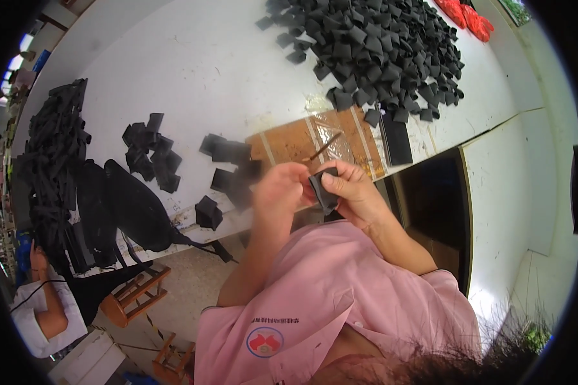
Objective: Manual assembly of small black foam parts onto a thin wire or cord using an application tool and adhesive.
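Observation:
Between thumb and fingers of my right hand (356, 191) is a small folded black fabric piece (324, 191), held just above my lap. My left hand (282, 186) is beside its left edge, slightly blurred, with the fingers curled inward. Whatever those fingertips hold, if anything, is hidden. Just beyond the fingertips a thin brown stick (322, 147) slants up to the right; I cannot tell whether it lies on the board or is held. Under it, at the table's near edge, is a brown board (279, 142) with strips of clear tape.
A large heap of black folded pieces (382, 51) covers the far right. Loose black pieces (151, 151) lie on the left, beside a long black pile (56, 154) and black cupped items with straps (135, 205). Red gloves (468, 19) rest far right. Another person (48, 311) sits lower left.

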A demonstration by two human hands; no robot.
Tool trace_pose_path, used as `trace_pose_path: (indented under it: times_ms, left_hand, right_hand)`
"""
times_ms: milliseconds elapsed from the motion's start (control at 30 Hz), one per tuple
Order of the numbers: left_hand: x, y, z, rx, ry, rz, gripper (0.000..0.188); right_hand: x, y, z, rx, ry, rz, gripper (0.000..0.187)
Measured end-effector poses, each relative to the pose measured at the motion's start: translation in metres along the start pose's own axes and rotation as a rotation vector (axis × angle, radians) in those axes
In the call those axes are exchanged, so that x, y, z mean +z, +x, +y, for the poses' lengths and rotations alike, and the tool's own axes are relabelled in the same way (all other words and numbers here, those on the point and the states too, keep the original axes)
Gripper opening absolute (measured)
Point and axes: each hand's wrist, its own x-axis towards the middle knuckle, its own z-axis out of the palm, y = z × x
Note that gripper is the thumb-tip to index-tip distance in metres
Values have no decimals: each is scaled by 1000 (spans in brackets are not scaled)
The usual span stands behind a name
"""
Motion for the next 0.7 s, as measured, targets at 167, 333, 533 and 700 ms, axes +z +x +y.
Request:
trace_pose_path:
  times_ms: [167,333,533,700]
  left_hand:
    - [4,7,-3,-164,-14,-66,21]
    - [8,10,-5,-208,30,-89,13]
    - [16,15,-9,-214,208,-51,9]
    - [18,13,-23,158,764,90,8]
  right_hand:
    - [-5,-8,-4,-51,42,25,16]
    - [-7,-14,-6,-69,51,48,16]
    - [-22,-10,2,-224,-358,197,23]
    - [-7,-20,-8,-767,-1242,306,21]
